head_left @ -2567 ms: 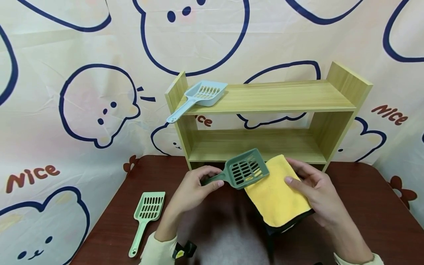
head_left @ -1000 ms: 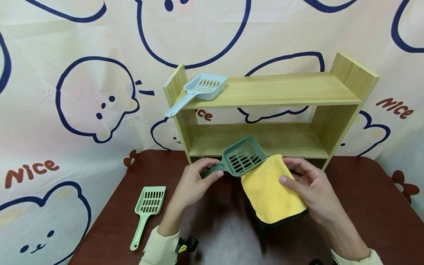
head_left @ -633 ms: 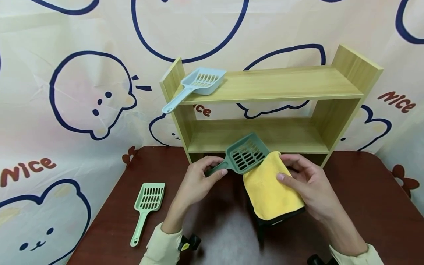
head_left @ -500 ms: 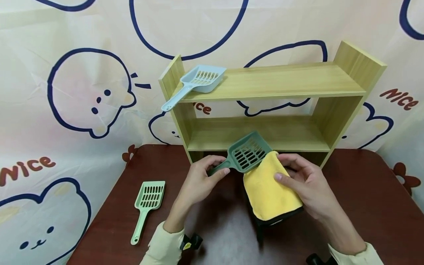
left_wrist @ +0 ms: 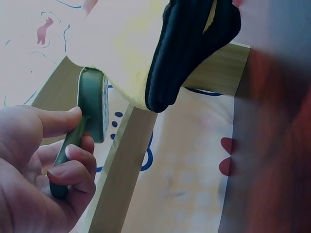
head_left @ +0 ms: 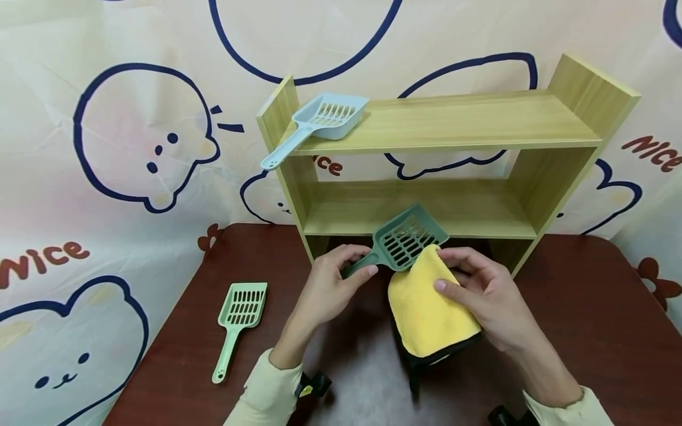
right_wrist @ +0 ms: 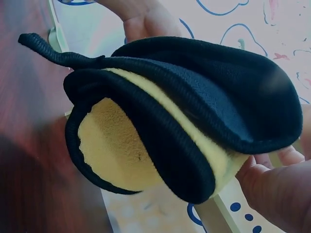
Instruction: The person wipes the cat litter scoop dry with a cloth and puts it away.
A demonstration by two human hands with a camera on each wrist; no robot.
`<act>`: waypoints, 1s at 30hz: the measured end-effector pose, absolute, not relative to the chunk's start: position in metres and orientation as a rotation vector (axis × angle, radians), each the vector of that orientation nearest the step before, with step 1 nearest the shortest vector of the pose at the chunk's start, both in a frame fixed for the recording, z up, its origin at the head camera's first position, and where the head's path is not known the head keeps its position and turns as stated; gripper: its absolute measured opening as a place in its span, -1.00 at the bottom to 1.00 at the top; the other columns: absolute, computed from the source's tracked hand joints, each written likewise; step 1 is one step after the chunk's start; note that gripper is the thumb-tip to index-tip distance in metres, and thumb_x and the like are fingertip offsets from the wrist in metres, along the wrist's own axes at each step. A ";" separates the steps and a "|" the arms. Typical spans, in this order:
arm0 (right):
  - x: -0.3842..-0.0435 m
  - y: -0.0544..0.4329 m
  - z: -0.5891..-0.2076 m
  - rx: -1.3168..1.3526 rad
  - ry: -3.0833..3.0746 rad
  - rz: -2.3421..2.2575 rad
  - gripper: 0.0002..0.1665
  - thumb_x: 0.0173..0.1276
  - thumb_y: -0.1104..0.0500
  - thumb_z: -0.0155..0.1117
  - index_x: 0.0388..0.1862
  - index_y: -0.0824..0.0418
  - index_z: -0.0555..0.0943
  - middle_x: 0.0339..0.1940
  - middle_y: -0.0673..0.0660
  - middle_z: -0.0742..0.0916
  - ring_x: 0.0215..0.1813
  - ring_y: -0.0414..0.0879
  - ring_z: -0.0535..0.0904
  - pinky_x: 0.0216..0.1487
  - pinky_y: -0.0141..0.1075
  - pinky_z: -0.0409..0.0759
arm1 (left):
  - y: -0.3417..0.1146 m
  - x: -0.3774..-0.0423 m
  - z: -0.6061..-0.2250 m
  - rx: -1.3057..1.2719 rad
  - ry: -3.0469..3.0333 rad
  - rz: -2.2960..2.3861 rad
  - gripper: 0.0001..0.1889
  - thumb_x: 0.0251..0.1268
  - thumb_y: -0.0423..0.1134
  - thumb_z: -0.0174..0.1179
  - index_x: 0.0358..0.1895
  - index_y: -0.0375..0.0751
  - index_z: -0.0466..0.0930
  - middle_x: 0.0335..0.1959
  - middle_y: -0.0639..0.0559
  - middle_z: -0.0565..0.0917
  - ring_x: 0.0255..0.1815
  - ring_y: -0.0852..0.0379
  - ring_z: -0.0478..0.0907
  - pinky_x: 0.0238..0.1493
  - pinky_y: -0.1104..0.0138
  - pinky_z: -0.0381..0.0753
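Observation:
My left hand [head_left: 333, 287] grips the handle of a dark green litter scoop [head_left: 407, 239], its slotted pan pointing up and to the right. In the left wrist view, fingers and thumb wrap the scoop's handle [left_wrist: 68, 155]. My right hand [head_left: 490, 296] pinches a folded yellow cloth [head_left: 431, 305] with a dark edge and dark underside. The cloth's upper corner overlaps the right edge of the scoop's pan. Seen from the right wrist, the cloth [right_wrist: 194, 92] hangs in several loose folds, dark outside and yellow inside, and hides the scoop.
A light green litter scoop [head_left: 241, 310] lies on the dark red-brown table [head_left: 181, 355] at the left. A light blue scoop [head_left: 333, 116] rests on the top board of a wooden shelf [head_left: 453, 127], handle jutting over the front edge. Behind hangs a printed curtain [head_left: 160, 35].
Both hands, with scoop and cloth, stay in front of the shelf. The cloth's upper corner has moved left over the pan. The head view has tilted downward.

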State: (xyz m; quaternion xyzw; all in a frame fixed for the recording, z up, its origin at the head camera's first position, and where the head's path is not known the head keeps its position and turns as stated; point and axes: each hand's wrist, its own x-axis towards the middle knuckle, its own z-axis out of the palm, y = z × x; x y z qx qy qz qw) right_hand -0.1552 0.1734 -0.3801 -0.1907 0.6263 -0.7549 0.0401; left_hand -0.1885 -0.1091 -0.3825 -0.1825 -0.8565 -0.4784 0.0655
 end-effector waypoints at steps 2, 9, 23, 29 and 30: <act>-0.156 0.176 -0.379 -0.585 1.931 -2.320 -0.51 0.47 0.56 0.25 0.28 0.21 0.63 0.10 0.05 0.77 -0.06 -0.11 0.83 -0.29 -0.15 0.82 | -0.111 -0.189 -0.380 -0.546 -2.583 -1.445 -0.70 0.48 -0.19 0.40 0.20 -0.09 0.75 -0.05 0.05 0.78 -0.08 0.14 0.65 -0.06 0.27 0.61; -0.160 0.192 -0.373 -0.531 1.961 -2.412 -0.50 0.48 0.58 0.22 0.30 0.25 0.63 0.06 0.07 0.78 -0.11 -0.11 0.83 -0.32 -0.17 0.82 | -0.121 -0.192 -0.375 -0.518 -2.584 -1.453 -0.72 0.47 -0.20 0.42 0.17 -0.06 0.77 -0.05 0.07 0.78 -0.11 0.13 0.62 -0.10 0.28 0.60; -0.158 0.188 -0.376 -0.551 1.942 -2.399 -0.51 0.48 0.58 0.21 0.28 0.23 0.64 0.07 0.05 0.79 -0.08 -0.12 0.83 -0.30 -0.17 0.82 | -0.121 -0.188 -0.379 -0.520 -2.587 -1.473 -0.74 0.46 -0.21 0.42 0.15 -0.04 0.77 -0.09 0.09 0.77 -0.13 0.13 0.60 -0.09 0.29 0.58; -0.155 0.177 -0.380 -0.590 1.937 -2.335 -0.51 0.48 0.55 0.25 0.28 0.21 0.65 0.08 0.04 0.79 -0.08 -0.11 0.83 -0.29 -0.16 0.82 | -0.113 -0.188 -0.382 -0.549 -2.577 -1.458 -0.72 0.47 -0.20 0.42 0.17 -0.06 0.76 -0.09 0.08 0.78 -0.16 0.17 0.62 -0.12 0.33 0.59; -0.154 0.175 -0.380 -0.597 1.940 -2.323 -0.51 0.48 0.54 0.25 0.29 0.21 0.65 0.08 0.04 0.79 -0.08 -0.11 0.83 -0.28 -0.16 0.82 | -0.112 -0.188 -0.382 -0.551 -2.575 -1.454 -0.71 0.47 -0.20 0.42 0.18 -0.07 0.76 -0.09 0.08 0.78 -0.15 0.17 0.63 -0.12 0.33 0.59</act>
